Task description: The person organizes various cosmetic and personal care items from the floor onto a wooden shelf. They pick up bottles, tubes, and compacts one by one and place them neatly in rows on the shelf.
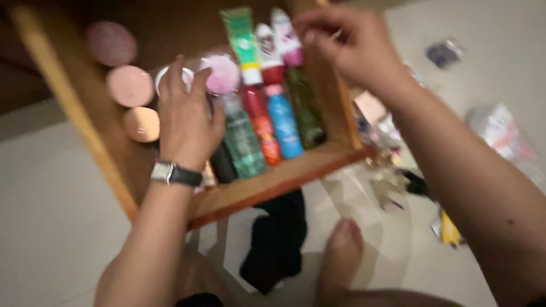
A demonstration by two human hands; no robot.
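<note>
My left hand (185, 116), a watch on its wrist, rests over things inside a wooden drawer (273, 179), fingertips by a white-rimmed jar (165, 77) and a pink-lidded jar (223, 74). Whether it grips anything I cannot tell. My right hand (350, 45) hovers over the drawer's right rear corner with fingers pinched together near the white and pink bottle tops (284, 31); anything between them is blurred. Laid in a row are a green tube (242, 40), clear green bottle (242, 139), red bottle (261, 122), blue bottle (284, 122) and dark green bottle (307, 108).
Three round pink lids (131, 85) line the drawer's left side. A dark cloth (276, 239) lies on the pale floor below the drawer front, beside my foot (341, 256). Small packets and clutter (392, 148) are scattered to the right, with a white wrapped package (500, 133).
</note>
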